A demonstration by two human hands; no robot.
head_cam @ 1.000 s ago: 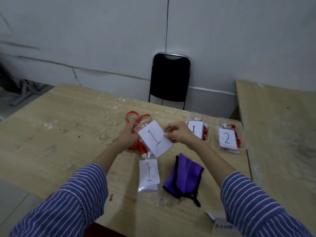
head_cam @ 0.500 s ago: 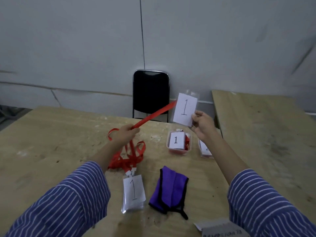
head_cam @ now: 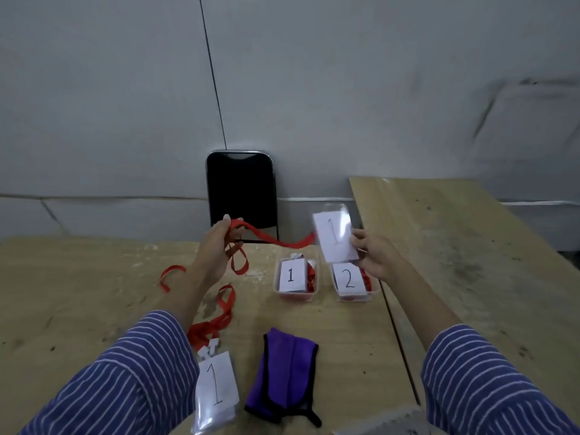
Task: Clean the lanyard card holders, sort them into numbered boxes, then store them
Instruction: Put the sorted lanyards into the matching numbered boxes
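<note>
My right hand [head_cam: 375, 258] pinches a clear card holder marked "1" [head_cam: 334, 235] and holds it in the air above the box marked "2" [head_cam: 351, 282]. Its red lanyard [head_cam: 273, 238] sags across to my left hand [head_cam: 219, 246], which grips the strap with curled fingers. The box marked "1" [head_cam: 295, 279] stands just left of the other, each with a card and red strap inside. Another "1" card holder [head_cam: 216, 391] lies at the near edge, its red lanyard [head_cam: 216, 318] trailing under my left arm.
A folded purple cloth [head_cam: 282, 370] lies on the wooden table [head_cam: 78, 293] near me. A black chair [head_cam: 240, 188] stands against the wall behind the table. A second wooden table [head_cam: 470, 252] adjoins on the right. A pale label corner [head_cam: 392, 423] shows at the bottom.
Both hands lifted the "1" card holder off the table. My right hand carried it right over the boxes, while my left hand drew the strap out and now holds it slack.
</note>
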